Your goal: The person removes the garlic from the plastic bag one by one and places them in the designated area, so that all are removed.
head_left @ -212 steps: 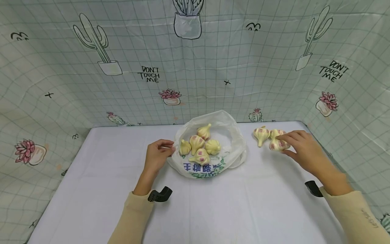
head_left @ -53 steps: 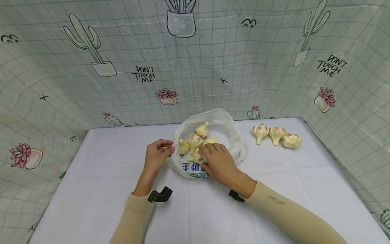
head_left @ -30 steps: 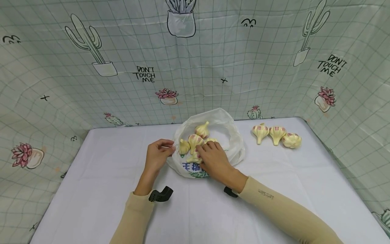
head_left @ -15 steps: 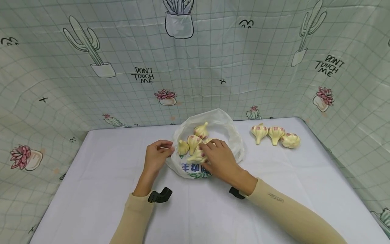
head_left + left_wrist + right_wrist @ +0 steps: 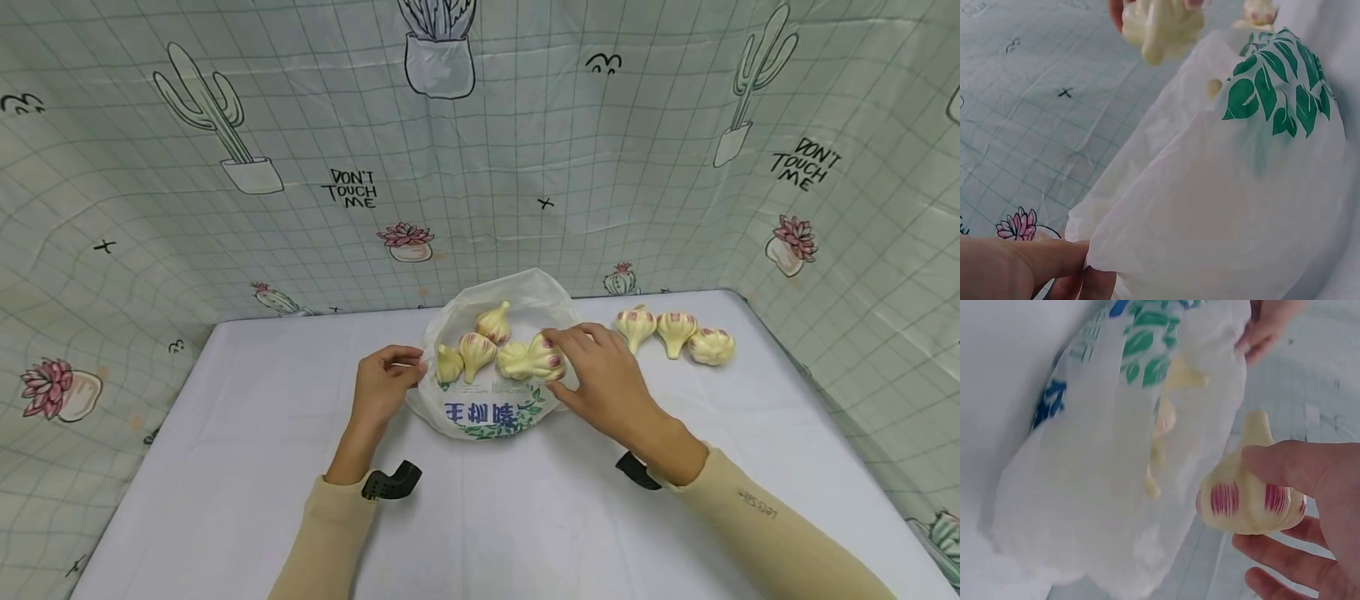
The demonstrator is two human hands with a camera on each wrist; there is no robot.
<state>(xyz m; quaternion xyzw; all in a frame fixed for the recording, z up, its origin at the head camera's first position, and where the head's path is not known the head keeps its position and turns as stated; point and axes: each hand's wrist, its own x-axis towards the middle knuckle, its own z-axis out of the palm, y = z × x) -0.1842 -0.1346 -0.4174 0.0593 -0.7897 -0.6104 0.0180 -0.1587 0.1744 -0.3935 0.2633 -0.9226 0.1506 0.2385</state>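
A white plastic bag [image 5: 480,417] with blue lettering and green leaves lies with its mouth spread. My left hand [image 5: 384,383] pinches the left edge of its rim, as the left wrist view also shows. Between the thumb and fingers of my right hand [image 5: 603,375] is a garlic bulb [image 5: 1250,487] with pink-streaked skin, held above the bag's right side with its stem pointing left in the head view. Inside the bag sit several more bulbs, among them a streaked bulb [image 5: 477,353] and a pale bulb [image 5: 513,360] partly behind the held one.
Three garlic bulbs stand in a row at the back right: a left bulb [image 5: 636,323], a middle bulb [image 5: 676,332] and a right bulb [image 5: 712,347]. A white cloth covers the table [image 5: 247,467]. Behind it hangs a curtain [image 5: 480,150] with cactus prints.
The right hand went from the row of bulbs into the bag, took a garlic bulb and has lifted it up and to the right. The left hand stayed at the rim.
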